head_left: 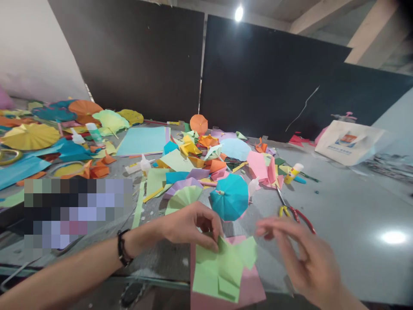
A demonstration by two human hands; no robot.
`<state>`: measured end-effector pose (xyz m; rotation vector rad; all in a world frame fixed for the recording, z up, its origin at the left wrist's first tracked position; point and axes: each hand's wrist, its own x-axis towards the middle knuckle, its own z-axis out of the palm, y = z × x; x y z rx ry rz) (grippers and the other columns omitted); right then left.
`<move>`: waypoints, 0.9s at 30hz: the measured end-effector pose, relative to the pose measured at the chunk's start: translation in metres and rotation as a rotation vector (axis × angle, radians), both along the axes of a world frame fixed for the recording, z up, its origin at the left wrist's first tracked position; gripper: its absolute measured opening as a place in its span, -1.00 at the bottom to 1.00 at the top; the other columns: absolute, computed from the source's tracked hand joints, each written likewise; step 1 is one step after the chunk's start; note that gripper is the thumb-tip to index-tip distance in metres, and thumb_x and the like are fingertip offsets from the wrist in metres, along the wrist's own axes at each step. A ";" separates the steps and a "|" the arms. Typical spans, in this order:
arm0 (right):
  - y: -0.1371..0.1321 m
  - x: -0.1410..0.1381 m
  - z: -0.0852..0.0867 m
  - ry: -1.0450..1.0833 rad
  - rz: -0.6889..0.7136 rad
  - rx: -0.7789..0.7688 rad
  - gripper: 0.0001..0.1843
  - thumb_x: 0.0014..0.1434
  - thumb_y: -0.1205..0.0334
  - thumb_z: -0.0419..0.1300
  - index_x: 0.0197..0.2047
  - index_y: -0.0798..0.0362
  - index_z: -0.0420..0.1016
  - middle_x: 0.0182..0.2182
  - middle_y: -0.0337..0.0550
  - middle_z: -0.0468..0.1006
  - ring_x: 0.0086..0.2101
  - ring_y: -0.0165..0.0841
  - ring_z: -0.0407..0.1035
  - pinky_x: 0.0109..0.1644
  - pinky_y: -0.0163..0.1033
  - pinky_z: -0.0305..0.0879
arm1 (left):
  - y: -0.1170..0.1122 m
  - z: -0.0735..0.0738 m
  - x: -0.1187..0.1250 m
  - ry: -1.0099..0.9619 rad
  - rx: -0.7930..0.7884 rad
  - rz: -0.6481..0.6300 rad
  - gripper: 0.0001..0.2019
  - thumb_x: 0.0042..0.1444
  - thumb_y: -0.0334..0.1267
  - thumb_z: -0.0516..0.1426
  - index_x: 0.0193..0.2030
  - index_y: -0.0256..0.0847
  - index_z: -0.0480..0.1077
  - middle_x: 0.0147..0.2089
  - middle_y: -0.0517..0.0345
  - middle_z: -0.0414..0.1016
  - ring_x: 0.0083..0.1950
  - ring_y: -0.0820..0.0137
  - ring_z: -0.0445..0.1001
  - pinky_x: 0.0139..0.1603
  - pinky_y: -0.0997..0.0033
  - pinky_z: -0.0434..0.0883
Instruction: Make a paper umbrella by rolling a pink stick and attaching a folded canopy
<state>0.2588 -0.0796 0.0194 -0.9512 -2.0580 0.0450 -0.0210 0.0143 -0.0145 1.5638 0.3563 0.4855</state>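
My left hand (196, 226), wearing a dark bracelet at the wrist, pinches the upper edge of a folded light green paper (209, 275) between thumb and fingers. Beneath it lies a pink sheet (253, 288) at the table's front edge. To the right, my right hand (306, 254) is apart from the paper, its fingers stretched out and holding nothing. A blue paper umbrella (229, 198) stands just beyond both hands. Beside it on the left is a pleated pale green paper fan (183, 199), partly behind my left hand. Scissors (292, 211) with red and yellow handles lie past my right hand.
Colored paper scraps (190, 148) cover the table's middle and left. A glue stick (293, 173), a glue bottle (145, 163), blue sheets (142, 141) and a yellow paper fan (30, 137) lie among them. A white bag (350, 142) stands at the right, before black panels (258, 77).
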 end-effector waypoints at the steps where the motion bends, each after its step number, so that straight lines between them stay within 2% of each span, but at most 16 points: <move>1: 0.009 0.004 -0.003 0.017 -0.105 0.013 -0.69 0.40 0.45 0.09 0.09 -0.06 0.49 -0.20 -0.17 0.68 -0.25 -0.35 0.62 -0.14 -0.30 0.58 | 0.000 -0.002 0.001 0.001 -0.015 -0.011 -0.74 -0.02 -0.19 0.50 -0.35 -0.28 0.58 -0.31 0.08 0.62 -0.29 0.44 0.54 -0.23 0.50 0.45; 2: 0.021 0.008 -0.006 -0.003 -0.192 0.002 -0.76 0.40 0.40 0.12 0.03 -0.05 0.51 -0.19 -0.16 0.68 -0.30 -0.35 0.62 -0.18 -0.29 0.58 | 0.000 -0.003 0.001 -0.002 -0.034 -0.029 -0.71 -0.07 -0.17 0.52 -0.35 -0.27 0.59 -0.31 0.09 0.62 -0.30 0.43 0.54 -0.24 0.50 0.46; 4: 0.046 0.013 -0.012 -0.124 -0.231 -0.103 -0.80 0.38 0.31 0.15 0.04 0.00 0.50 -0.05 -0.05 0.67 -0.39 -0.35 0.59 -0.35 -0.29 0.53 | -0.001 -0.004 0.003 -0.002 -0.059 -0.071 -0.68 -0.12 -0.13 0.54 -0.35 -0.26 0.61 -0.31 0.09 0.64 -0.29 0.43 0.55 -0.23 0.51 0.48; 7: 0.077 0.012 -0.022 -0.368 -0.187 -0.266 -0.71 0.34 0.33 0.12 0.11 0.06 0.48 0.01 0.02 0.65 -0.41 -0.34 0.57 -0.30 -0.23 0.50 | -0.003 -0.003 0.003 0.040 -0.052 -0.120 -0.66 -0.06 -0.05 0.52 -0.28 -0.24 0.66 -0.30 0.08 0.65 -0.29 0.42 0.56 -0.20 0.50 0.49; 10: 0.095 0.006 -0.029 -0.443 -0.136 -0.278 -0.75 0.27 0.41 0.11 -0.06 0.06 0.56 -0.06 0.00 0.67 -0.23 -0.22 0.60 -0.18 -0.21 0.46 | -0.004 -0.004 0.002 0.082 -0.041 -0.099 -0.66 0.04 0.01 0.46 -0.22 -0.22 0.69 -0.30 0.08 0.66 -0.31 0.44 0.53 -0.24 0.54 0.47; 12: 0.103 0.002 -0.031 -0.456 -0.125 -0.273 -0.76 0.22 0.45 0.12 -0.17 0.05 0.59 -0.12 -0.01 0.69 -0.20 -0.20 0.59 -0.15 -0.22 0.42 | -0.002 -0.005 0.001 0.097 -0.031 -0.080 -0.66 0.08 0.03 0.43 -0.20 -0.22 0.70 -0.29 0.07 0.67 -0.30 0.44 0.54 -0.24 0.54 0.47; 16: 0.115 0.001 -0.030 -0.471 -0.174 -0.251 -0.78 0.22 0.43 0.14 -0.22 0.05 0.61 -0.17 0.00 0.69 -0.21 -0.20 0.57 -0.16 -0.24 0.37 | 0.000 -0.008 0.000 0.073 -0.005 -0.093 -0.66 0.10 0.03 0.42 -0.17 -0.21 0.69 -0.26 0.05 0.69 -0.27 0.40 0.58 -0.18 0.50 0.51; 21: 0.119 -0.002 -0.033 -0.456 -0.332 -0.206 -0.77 0.33 0.37 0.08 -0.22 0.08 0.58 -0.27 -0.02 0.69 -0.30 -0.22 0.57 -0.25 -0.25 0.28 | -0.001 -0.008 0.001 0.030 -0.004 -0.109 -0.68 0.10 0.01 0.43 -0.19 -0.20 0.68 -0.26 0.07 0.69 -0.28 0.41 0.58 -0.18 0.49 0.53; 27: 0.121 -0.006 -0.041 -0.454 -0.529 -0.180 -0.78 0.40 0.32 0.09 -0.18 0.08 0.59 -0.36 -0.02 0.70 -0.40 -0.23 0.55 -0.36 -0.24 0.15 | -0.001 -0.006 0.002 0.033 0.006 -0.104 -0.78 0.09 -0.11 0.44 -0.23 -0.21 0.67 -0.28 0.08 0.68 -0.28 0.41 0.58 -0.18 0.49 0.50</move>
